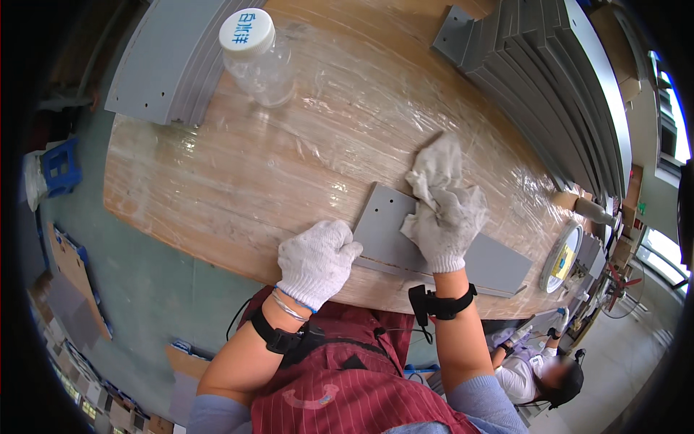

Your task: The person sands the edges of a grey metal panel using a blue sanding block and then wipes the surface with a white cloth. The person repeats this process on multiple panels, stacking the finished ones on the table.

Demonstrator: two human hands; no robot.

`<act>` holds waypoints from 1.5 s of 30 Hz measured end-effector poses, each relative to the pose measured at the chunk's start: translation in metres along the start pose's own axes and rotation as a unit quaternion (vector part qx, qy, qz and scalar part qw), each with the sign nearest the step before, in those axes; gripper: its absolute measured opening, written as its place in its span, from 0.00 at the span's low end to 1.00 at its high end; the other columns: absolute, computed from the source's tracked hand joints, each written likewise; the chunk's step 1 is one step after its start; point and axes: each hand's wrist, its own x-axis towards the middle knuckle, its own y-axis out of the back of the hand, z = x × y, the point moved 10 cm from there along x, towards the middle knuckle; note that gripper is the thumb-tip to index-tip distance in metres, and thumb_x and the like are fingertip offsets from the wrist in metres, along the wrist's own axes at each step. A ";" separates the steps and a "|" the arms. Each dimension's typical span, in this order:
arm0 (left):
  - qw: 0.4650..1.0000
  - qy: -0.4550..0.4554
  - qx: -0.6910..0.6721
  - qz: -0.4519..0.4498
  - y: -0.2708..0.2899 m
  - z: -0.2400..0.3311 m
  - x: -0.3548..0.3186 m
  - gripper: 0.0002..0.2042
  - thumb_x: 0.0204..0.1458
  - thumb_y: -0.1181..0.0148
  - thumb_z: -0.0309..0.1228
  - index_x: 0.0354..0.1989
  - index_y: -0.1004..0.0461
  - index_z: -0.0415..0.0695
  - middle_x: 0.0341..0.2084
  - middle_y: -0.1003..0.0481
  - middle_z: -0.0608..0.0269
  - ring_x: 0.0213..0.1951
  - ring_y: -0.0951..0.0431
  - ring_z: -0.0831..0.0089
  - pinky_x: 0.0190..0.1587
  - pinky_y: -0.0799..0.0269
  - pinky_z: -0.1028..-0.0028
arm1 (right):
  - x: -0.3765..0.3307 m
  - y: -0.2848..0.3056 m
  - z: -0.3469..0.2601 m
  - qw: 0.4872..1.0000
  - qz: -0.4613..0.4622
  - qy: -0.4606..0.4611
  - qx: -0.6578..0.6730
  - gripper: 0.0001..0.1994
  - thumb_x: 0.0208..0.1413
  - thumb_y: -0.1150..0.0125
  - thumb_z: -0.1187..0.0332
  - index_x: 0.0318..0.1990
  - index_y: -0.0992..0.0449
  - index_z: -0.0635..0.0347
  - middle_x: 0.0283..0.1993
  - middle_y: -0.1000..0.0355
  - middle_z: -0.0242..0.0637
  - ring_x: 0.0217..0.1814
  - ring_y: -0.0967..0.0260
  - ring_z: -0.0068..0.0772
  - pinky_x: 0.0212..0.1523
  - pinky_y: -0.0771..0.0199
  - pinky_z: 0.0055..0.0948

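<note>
A flat grey panel (383,224) with small holes lies near the front edge of a wooden table (217,181) wrapped in clear film. My left hand (316,260), in a white glove, grips the panel's near left end at the table edge. My right hand (448,224), also gloved, presses a crumpled white rag (434,166) onto the panel's top face, near its middle. Both wrists wear black straps.
A clear plastic bottle (256,58) with a white cap stands at the far side. Stacks of grey panels (173,58) lie at the far left, and more grey panels (549,94) at the far right. A round tin (564,257) sits at the right end. Another person (535,369) crouches below right.
</note>
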 end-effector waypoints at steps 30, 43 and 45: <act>0.965 0.216 -0.133 0.060 0.001 -0.028 -0.011 0.16 0.56 0.37 0.26 0.54 0.25 0.39 0.32 0.28 0.71 0.28 0.31 0.86 0.26 0.33 0.83 | -0.213 0.140 0.365 0.803 0.090 -0.582 -0.087 0.21 0.61 0.48 0.52 0.54 0.22 0.52 0.52 0.25 0.55 0.56 0.29 0.59 0.57 0.30 0.48; 0.920 0.126 -0.370 -0.019 0.083 -0.013 -0.017 0.18 0.61 0.44 0.30 0.58 0.32 0.37 0.47 0.24 0.58 0.47 0.21 0.68 0.52 0.25 0.67 | -0.155 0.118 0.197 0.939 0.088 -0.331 -0.024 0.06 0.48 0.33 0.64 0.32 0.22 0.50 0.35 0.25 0.39 0.42 0.26 0.46 0.48 0.27 0.43; 0.924 0.124 -0.362 0.000 0.088 0.003 -0.026 0.17 0.61 0.45 0.29 0.57 0.32 0.37 0.47 0.24 0.57 0.46 0.21 0.68 0.52 0.25 0.67 | -0.165 0.122 0.144 0.958 0.105 -0.266 0.035 0.07 0.44 0.31 0.69 0.32 0.22 0.50 0.35 0.25 0.38 0.42 0.26 0.46 0.47 0.27 0.42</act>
